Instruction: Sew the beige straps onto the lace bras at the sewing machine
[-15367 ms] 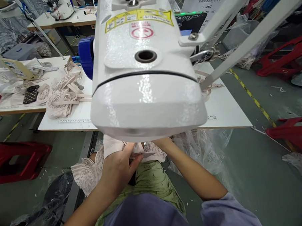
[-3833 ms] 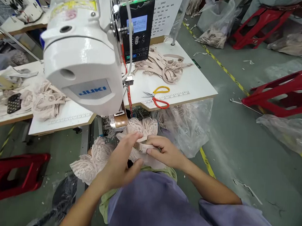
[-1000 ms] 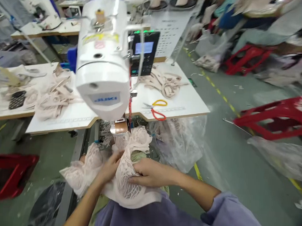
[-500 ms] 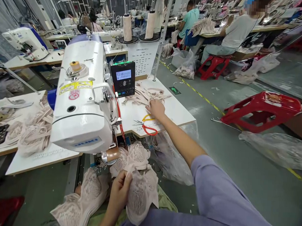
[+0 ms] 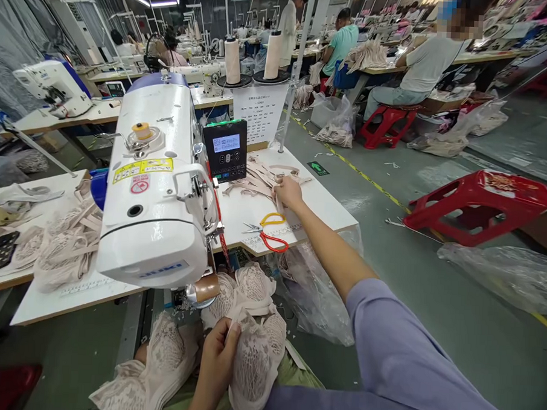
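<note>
My left hand (image 5: pixel 216 359) is closed on a pale pink lace garment (image 5: pixel 253 343) that lies in my lap, just below the white sewing machine (image 5: pixel 151 187). My right hand (image 5: pixel 287 192) reaches out over the white table (image 5: pixel 328 207) and pinches a beige strap from the strap pile (image 5: pixel 256 177) beside the machine's control panel (image 5: pixel 226 150). Scissors with yellow and red handles (image 5: pixel 267 232) lie just in front of that hand.
A heap of lace pieces and straps (image 5: pixel 67 244) fills the table left of the machine. A clear plastic bag (image 5: pixel 315 291) hangs under the table's right edge. A red stool (image 5: pixel 477 205) stands on the floor at right. Other people sit sewing at the far tables (image 5: pixel 425 60).
My right hand left the lace in my lap, reached to the strap pile on the table and now grips a strap. My head lifted, showing the room. The left hand stays on the lace.
</note>
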Tool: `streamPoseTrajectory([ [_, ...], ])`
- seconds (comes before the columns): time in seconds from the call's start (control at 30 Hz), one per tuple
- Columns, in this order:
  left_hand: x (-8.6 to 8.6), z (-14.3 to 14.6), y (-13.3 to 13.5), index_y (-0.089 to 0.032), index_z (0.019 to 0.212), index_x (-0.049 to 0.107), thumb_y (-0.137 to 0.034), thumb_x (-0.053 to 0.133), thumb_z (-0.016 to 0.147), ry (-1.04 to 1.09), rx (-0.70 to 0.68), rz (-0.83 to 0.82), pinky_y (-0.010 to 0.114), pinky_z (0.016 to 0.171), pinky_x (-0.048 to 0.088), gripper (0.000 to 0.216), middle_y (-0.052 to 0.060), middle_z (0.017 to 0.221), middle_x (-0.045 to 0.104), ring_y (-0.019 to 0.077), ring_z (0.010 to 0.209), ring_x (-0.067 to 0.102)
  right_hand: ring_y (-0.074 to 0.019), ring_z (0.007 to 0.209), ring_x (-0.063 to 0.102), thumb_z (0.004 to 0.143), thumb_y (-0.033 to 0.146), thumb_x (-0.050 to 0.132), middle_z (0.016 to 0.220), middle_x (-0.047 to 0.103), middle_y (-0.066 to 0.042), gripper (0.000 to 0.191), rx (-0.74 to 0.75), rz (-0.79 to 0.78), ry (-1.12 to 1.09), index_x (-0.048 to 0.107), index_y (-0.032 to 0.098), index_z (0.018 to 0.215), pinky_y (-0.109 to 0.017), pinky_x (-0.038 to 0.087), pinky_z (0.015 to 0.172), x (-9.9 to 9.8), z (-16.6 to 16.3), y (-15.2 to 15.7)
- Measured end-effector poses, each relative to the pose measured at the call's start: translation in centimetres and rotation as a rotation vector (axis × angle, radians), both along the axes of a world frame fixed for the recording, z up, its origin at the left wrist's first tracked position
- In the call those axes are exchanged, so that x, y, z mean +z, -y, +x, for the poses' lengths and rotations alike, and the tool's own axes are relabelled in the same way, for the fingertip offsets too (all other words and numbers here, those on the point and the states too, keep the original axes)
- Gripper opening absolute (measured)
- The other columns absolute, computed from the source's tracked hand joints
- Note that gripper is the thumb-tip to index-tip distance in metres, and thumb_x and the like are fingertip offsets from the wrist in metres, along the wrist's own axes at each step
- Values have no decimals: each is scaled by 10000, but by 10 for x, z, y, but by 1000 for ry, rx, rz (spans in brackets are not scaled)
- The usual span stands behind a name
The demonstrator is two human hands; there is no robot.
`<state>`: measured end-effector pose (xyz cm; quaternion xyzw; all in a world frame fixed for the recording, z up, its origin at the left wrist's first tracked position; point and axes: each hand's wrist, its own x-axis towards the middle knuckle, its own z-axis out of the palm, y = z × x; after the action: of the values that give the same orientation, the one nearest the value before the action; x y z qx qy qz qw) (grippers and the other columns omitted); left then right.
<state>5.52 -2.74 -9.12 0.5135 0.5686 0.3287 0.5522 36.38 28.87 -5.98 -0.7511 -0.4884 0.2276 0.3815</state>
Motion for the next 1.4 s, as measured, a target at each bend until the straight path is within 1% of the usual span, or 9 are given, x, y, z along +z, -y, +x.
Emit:
streamPoseTrajectory([
  [0.23,6,-3,-3,-223,1300,554,-437,546,929,-118,34,219,329,777,512,428,82,966,692,238,883,659,-131,758,702,937,237,497,898,720,-58,66,82,109,-527,497,196,988,-225,584,617,37,-23,54],
  [0.43,40,-12,-9,-210,1099,708,-337,480,969,-155,-9,359,345,889,512,291,98,1084,735,245,1016,680,-113,555,666,882,435,652,949,733,11,369,333,153,-981,372,304,1083,-183,489,416,41,-101,205],
  [0.6,63,-11,-4,-168,1027,708,-420,570,921,-42,-259,300,317,830,498,306,91,995,729,237,919,662,-121,582,678,910,448,629,1077,713,-30,337,551,129,-952,363,304,1058,-261,559,532,39,-146,283],
  [0.73,70,-5,0,-160,649,581,-347,470,979,-146,-246,262,224,564,344,395,-19,585,508,108,561,442,-110,644,657,898,458,651,1092,689,-29,341,491,125,-1024,390,291,1042,-252,543,595,12,-150,286],
  [0.87,76,-1,-3,-158,669,577,-308,489,962,-86,-148,200,214,563,337,341,-30,612,499,101,588,440,-114,663,582,855,636,612,882,665,-16,424,605,-146,-1166,528,221,834,-230,487,597,-18,-141,293],
  [1.0,84,5,-11,-160,652,597,-286,472,979,-85,-275,237,209,570,376,373,-28,600,541,101,584,490,-128,604,546,730,693,703,701,631,-11,517,682,-429,-1240,659,182,797,-246,445,560,-17,-138,289],
  [1.13,80,-7,-24,-173,1050,699,-215,452,990,-221,-300,646,229,734,506,258,44,910,741,148,812,670,-65,453,416,717,530,796,526,521,54,382,446,-261,-1156,723,184,862,-187,310,434,6,-138,252],
  [1.23,71,-26,-34,-186,1292,613,-165,431,992,-561,-146,898,240,811,525,352,106,1197,711,182,1037,682,-73,460,472,777,491,759,526,558,43,324,503,-110,-989,723,183,868,-190,360,444,15,-141,222],
  [1.4,66,-41,-36,-235,1216,688,-292,482,996,-928,50,696,214,577,461,307,84,1055,690,152,782,675,-138,554,608,809,413,713,613,656,3,230,681,-65,-736,669,189,835,-251,486,539,14,-154,193],
])
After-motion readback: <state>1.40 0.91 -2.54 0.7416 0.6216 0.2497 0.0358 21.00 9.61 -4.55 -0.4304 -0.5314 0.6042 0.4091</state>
